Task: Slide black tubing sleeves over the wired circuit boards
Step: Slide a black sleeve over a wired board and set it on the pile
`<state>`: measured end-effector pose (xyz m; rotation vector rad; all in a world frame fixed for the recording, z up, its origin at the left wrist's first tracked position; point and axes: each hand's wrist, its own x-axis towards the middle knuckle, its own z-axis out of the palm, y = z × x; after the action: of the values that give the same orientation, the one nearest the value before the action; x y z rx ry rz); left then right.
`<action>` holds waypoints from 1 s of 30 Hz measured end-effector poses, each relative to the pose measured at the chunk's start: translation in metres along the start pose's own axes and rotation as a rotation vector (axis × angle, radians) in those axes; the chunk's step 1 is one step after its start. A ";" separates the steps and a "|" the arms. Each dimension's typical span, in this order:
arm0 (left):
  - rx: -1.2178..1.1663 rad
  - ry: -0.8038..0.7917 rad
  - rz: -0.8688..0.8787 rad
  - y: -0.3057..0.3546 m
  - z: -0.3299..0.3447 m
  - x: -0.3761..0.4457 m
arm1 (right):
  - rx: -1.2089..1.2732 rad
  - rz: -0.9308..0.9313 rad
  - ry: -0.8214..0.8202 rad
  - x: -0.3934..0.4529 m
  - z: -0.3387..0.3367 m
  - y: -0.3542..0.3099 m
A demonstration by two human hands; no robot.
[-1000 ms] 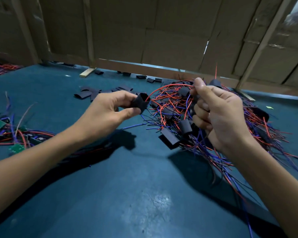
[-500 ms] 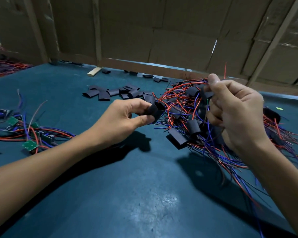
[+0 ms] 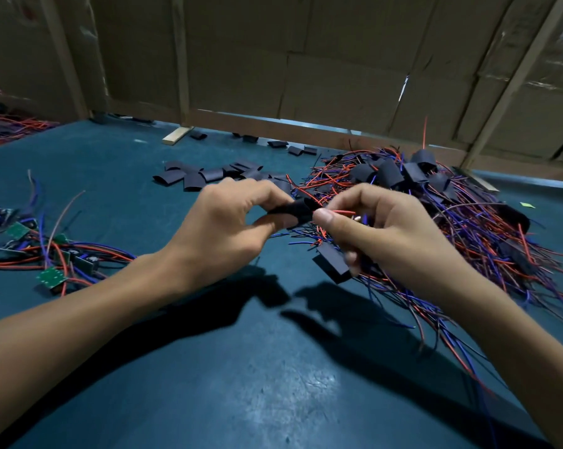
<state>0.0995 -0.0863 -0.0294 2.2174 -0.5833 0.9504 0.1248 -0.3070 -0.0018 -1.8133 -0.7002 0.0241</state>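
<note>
From the head view, your left hand [image 3: 221, 228] pinches a black tubing sleeve [image 3: 293, 211] between thumb and curled fingers, held above the blue table [image 3: 241, 367] at mid-frame. Your right hand [image 3: 380, 231] meets it just beside the sleeve's open end, fingers curled around a bundle of red and blue wires [image 3: 341, 212]; whatever board hangs on those wires is hidden in your palm, so you probably hold one, but it cannot be told for sure. A second sleeve [image 3: 332, 264] juts out below your right hand. Behind your right hand lies a big heap of sleeved, wired pieces [image 3: 468, 215], its wires spilling toward the near edge. Loose empty sleeves [image 3: 205, 175] lie scattered behind your left hand. Far to the left, bare green circuit boards [image 3: 50, 277] with red and blue leads rest on the table, well apart from both hands. A cardboard wall [image 3: 306, 66] closes the back.
</note>
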 end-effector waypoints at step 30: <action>0.198 -0.109 0.264 -0.003 0.007 -0.004 | 0.095 -0.144 0.295 0.001 0.007 0.013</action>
<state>0.1019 -0.0886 -0.0366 2.4203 -0.8830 1.0635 0.1289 -0.3026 -0.0157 -1.6280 -0.6062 -0.2950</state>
